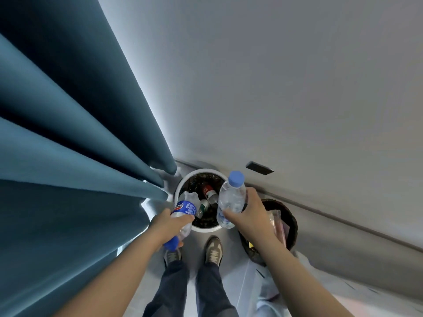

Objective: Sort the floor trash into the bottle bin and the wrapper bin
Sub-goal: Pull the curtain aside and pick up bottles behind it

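Contents: white bin (201,171) holds bottles (207,190); dark bin (294,223) beside it holds clear wrapper (275,221). Grip: left hand (168,227) clamps Pepsi-label bottle (185,208), right hand (248,210) clamps blue-capped clear bottle (230,197), both over white bin.

Both hands over white bin (183,183): left hand (166,227) grips Pepsi bottle (184,210), right hand (249,210) grips clear bottle (230,197).

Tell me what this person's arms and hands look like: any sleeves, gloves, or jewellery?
The left forearm and right forearm are bare as far as the view shows; no sleeve edge appears. The left hand and right hand wear no gloves, and no ring, watch or band can be made out. Below, the person wears dark blue trousers and grey-brown shoes with pale panels.
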Tool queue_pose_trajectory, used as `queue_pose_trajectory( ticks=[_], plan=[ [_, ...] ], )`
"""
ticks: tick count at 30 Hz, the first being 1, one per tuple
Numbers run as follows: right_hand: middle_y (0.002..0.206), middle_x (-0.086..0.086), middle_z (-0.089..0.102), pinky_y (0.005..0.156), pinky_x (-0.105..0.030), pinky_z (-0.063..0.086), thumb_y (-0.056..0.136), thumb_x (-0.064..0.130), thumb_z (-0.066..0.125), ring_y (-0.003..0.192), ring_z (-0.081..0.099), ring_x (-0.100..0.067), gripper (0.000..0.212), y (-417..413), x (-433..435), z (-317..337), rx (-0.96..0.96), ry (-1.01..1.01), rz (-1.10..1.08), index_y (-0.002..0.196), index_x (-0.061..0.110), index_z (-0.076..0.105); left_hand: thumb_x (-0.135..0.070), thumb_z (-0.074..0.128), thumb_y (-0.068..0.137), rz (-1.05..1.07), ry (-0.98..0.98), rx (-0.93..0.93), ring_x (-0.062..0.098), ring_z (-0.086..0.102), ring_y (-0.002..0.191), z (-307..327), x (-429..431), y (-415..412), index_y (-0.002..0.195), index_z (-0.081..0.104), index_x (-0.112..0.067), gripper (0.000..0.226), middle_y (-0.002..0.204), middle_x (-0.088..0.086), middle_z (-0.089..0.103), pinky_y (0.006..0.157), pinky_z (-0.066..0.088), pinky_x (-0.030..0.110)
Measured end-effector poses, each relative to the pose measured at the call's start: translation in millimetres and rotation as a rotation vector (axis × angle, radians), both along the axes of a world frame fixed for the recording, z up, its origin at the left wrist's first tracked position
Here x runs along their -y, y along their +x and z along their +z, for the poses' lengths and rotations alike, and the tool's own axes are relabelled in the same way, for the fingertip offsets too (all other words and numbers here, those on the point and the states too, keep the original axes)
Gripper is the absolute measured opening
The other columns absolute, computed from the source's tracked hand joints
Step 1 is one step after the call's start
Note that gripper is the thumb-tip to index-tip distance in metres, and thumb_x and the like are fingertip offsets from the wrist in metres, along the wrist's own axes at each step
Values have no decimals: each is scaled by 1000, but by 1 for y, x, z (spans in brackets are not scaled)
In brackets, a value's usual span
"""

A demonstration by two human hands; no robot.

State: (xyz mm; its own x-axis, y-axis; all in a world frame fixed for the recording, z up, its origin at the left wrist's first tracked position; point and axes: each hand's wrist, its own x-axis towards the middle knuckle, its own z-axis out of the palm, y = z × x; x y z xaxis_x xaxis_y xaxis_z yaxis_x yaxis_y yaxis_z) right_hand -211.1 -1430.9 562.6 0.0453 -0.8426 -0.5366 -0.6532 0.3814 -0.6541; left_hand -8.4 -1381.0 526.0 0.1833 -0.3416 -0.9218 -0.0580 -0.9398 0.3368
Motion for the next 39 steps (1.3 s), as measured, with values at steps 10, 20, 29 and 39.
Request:
queue_pose_trajectory(
  ticks=[10,20,29,39],
  plan=[
    [98,6,56,59,-10,37,75,23,77,82,54,1,48,1,-10,-139,-21,46,-78,110,24,44,-36,76,74,-173,53,98,24,60,67,-145,14,-7,112,49,-14,52,92,6,57,59,56,32],
    [89,17,53,62,-12,41,75,15,74,80,56,1,50,-3,-11,-221,-11,63,-44,110,27,40,-34,72,78,-295,-38,228,32,61,103,-230,32,-21,127,48,-8,61,120,10,56,89,52,34],
    [89,21,51,63,-10,39,75,13,74,81,54,4,51,2,-5,-236,17,21,-53,109,29,40,-33,66,83,-403,-17,300,24,58,106,-237,22,-13,121,59,-8,45,122,8,61,81,42,25],
    [136,3,47,95,-28,45,77,6,68,121,50,-15,68,19,13,-267,-111,45,286,135,24,39,-26,64,82,-537,-3,299,23,60,98,-233,0,3,103,60,-13,26,109,5,63,84,50,29]
  ],
)
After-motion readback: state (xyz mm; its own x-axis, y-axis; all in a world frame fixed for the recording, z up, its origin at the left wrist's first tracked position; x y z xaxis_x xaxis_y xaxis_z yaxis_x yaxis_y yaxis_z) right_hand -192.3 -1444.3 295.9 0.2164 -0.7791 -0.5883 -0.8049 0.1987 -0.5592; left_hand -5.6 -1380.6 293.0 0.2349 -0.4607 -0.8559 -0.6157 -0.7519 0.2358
